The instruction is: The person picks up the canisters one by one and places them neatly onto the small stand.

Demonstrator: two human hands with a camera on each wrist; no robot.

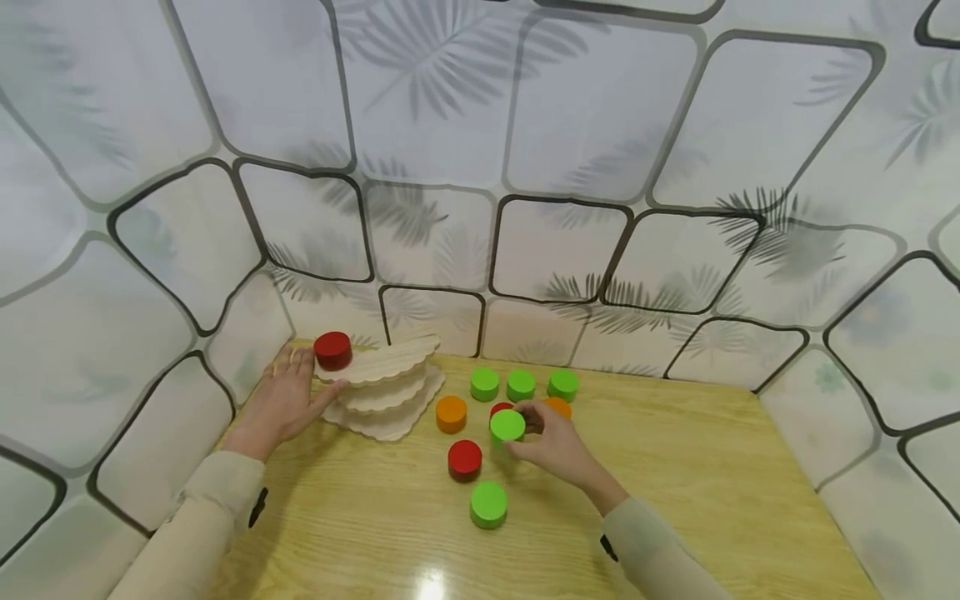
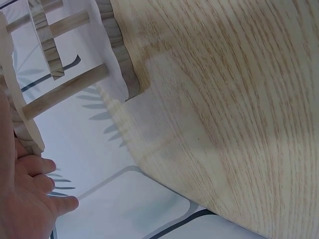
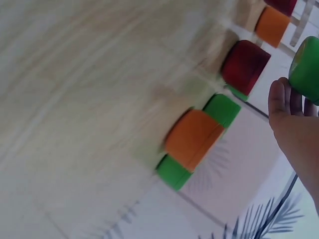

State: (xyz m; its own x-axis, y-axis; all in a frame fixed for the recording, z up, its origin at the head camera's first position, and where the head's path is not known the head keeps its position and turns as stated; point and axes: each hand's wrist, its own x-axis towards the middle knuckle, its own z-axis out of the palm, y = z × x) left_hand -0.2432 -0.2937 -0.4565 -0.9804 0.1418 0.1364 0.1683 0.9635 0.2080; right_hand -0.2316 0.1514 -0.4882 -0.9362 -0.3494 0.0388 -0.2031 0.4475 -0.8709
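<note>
A three-tiered wooden stand with scalloped edges (image 1: 382, 364) is at the left, a red cylinder block (image 1: 333, 351) on its top tier. My left hand (image 1: 281, 404) rests against the stand's left end, thumb along the top tier's front edge. In the left wrist view, that hand's fingers (image 2: 42, 184) show beside the tier's end. My right hand (image 1: 557, 442) pinches a green cylinder block (image 1: 507, 426) between thumb and fingers, raised off the table. Behind it, another red block (image 1: 501, 410) is mostly hidden. An orange block (image 1: 557, 407) sits just beyond the right hand.
Three green blocks (image 1: 521, 385) form a row at the back. An orange block (image 1: 451, 414) stands near the stand, with a red block (image 1: 465, 461) and another green block (image 1: 489, 505) nearer the front. Patterned curtain walls (image 1: 442, 242) enclose the table (image 1: 697, 492).
</note>
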